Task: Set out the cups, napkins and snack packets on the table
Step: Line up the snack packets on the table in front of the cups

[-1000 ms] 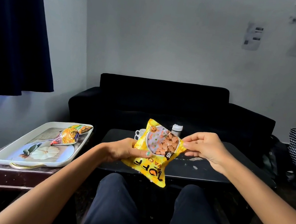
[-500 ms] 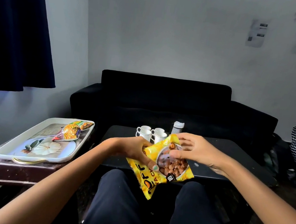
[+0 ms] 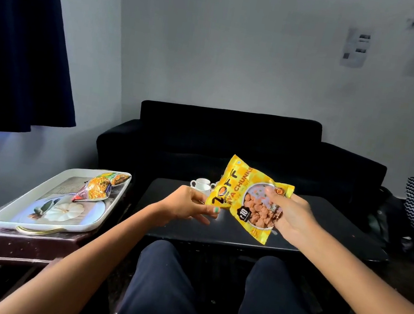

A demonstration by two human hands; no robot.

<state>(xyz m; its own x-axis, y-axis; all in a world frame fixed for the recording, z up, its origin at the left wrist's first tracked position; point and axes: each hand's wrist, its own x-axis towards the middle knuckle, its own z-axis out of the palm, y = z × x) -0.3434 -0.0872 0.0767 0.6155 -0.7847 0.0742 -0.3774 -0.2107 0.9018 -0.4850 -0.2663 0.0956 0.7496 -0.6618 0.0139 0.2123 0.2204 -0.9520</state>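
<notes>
A yellow snack packet (image 3: 244, 199) is held up above the near part of the black coffee table (image 3: 324, 229), tilted with its top edge toward the sofa. Black lettering on it reads "CHUNKS", preceded by large letters that look like "ZOFF"; a black badge near the lower edge carries "10". A round window printed on the front shows brown chunks. The packet's right side is grasped by the right hand (image 3: 290, 216), thumb over the front and fingers curled behind. The left hand (image 3: 187, 205) pinches the packet's lower left edge between thumb and fingers; a green-painted nail is visible there.

White cups (image 3: 202, 185) stand on the far part of the table, partly hidden behind the packet; one is seen clearly and a second only at its edge, so the count cannot be fixed.

One more snack packet (image 3: 99, 187), orange, yellow and green, lies on a white tray (image 3: 28, 215) printed with a pumpkin picture; its writing is too small to read. The tray rests on a brown plastic stool (image 3: 10, 242) to the left of the table. A black sofa (image 3: 230, 139) stands behind the table, and papers (image 3: 356, 47) with unreadable print are stuck on the wall.
</notes>
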